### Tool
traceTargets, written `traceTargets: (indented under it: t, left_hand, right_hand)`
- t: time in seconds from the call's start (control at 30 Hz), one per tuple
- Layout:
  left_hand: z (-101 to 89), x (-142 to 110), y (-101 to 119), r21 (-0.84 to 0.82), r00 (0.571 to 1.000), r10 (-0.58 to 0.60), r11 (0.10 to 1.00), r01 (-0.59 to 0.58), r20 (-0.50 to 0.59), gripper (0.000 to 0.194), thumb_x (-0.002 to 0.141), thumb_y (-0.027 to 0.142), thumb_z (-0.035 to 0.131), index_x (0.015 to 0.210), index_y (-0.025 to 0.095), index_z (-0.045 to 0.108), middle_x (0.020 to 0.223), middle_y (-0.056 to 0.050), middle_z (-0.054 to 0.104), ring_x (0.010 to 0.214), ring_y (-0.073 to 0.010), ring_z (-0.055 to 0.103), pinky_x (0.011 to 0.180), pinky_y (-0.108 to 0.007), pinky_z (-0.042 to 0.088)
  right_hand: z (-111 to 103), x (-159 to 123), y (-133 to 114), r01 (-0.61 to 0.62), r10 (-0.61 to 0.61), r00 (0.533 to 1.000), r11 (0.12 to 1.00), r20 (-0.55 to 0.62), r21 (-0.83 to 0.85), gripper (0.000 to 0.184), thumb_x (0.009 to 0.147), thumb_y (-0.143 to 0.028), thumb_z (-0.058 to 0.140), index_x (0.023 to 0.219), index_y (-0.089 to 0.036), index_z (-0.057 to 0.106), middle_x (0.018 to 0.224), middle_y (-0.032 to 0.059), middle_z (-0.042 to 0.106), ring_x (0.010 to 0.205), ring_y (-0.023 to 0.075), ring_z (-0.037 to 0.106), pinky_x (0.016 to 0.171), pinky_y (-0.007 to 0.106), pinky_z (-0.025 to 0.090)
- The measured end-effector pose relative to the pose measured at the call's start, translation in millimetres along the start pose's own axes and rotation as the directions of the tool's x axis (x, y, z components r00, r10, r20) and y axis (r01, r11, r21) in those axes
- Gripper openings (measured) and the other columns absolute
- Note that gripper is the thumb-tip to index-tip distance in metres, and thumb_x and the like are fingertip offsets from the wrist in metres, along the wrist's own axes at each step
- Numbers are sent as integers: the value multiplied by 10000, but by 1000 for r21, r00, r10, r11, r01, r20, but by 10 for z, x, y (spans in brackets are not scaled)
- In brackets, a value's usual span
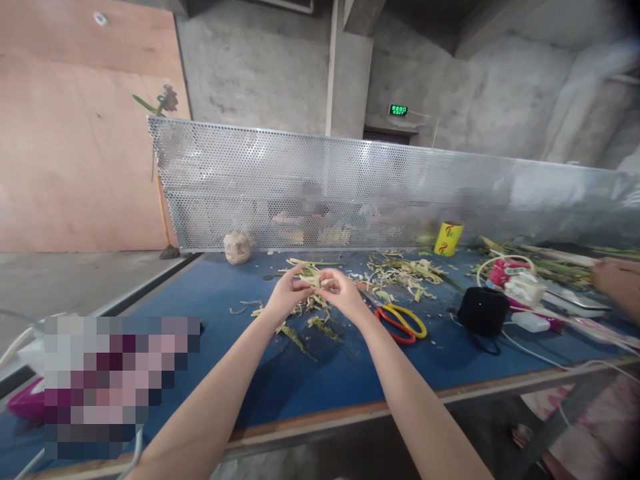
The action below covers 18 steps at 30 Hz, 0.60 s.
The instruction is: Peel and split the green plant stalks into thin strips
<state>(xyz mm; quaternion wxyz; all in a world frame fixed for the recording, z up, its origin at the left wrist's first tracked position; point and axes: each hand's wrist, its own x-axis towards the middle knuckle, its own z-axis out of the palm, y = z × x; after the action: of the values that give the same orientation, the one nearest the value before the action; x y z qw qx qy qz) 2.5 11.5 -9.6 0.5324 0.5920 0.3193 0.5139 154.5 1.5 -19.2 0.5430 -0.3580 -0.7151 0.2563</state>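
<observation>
Pale plant piece point(316, 283) is up between both hands, just above the litter on the blue tabletop point(185, 293). Cream to light green, small, looks like a fibrous strip or folded bit — exact shape hidden by fingers, too small to read.

Left hand point(290, 292): thumb and fingertips pinched on its left side. Right hand point(343, 293): same pinch from the right, fingertips nearly meeting the left's.

Below and around the hands: plant scraps point(320, 308), thin stringy peelings plus a few darker green, rough-looking tips lying nearer the table edge. Second scrap heap point(407, 272) to the right — curled pale shreds, long green stalk bits, dry look.

Scissors point(421, 328) lie just right of the right forearm, smooth looped handles, one red, one yellow. Matte black box point(483, 311) further right, rounded corners, cable beside it.

Back edge: beige lumpy ball point(237, 247), dull surface; glossy yellow cylinder point(449, 239) with red marks. Behind — perforated metal screen point(225, 160), shiny, round holes.
</observation>
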Motion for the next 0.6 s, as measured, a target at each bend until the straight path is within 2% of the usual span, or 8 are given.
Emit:
traceTargets:
  t: [0.07,0.13,0.27,0.4,0.6]
  left_hand:
    - [13,-8,5,-55,999,-5,999,3,-40,919,569,78,675,1312,153,140,733,-31,646,565,-93,561,512,-191,394]
    - [28,-19,12,-78,998,-22,997,17,-58,979,565,47,671,1324,170,66,786,-58,645,600,-109,576,510,-193,400]
    - [46,-25,15,-101,999,-24,995,21,-28,960,556,33,675,1315,164,102,835,-73,630,574,-91,555,480,-185,388]
    - [32,-6,5,-156,1000,7,988,-10,-16,868,547,55,688,1266,147,210,850,-68,627,565,-75,542,471,-175,383]
    - [13,6,-10,-160,1000,10,987,-10,1,815,545,84,705,1220,150,254,832,-59,639,567,-77,551,474,-172,389]
  right_hand:
    - [20,-4,25,-51,51,999,994,10,99,556,635,-234,626,1143,-231,400,979,41,557,641,95,538,582,242,452]
    - [34,1,54,-117,113,993,971,32,210,641,623,-233,637,1185,-233,329,1015,52,543,601,73,521,553,226,441]
    - [34,29,94,-207,205,978,918,43,339,588,620,-230,635,1141,-213,363,1038,72,552,562,63,507,480,199,402]
    - [31,44,114,-261,270,963,896,28,360,529,595,-245,657,1067,-194,423,1035,80,547,585,76,532,486,207,408]
    - [48,33,97,-252,251,967,896,51,366,448,577,-227,662,977,-183,465,964,60,569,665,117,569,531,231,437]
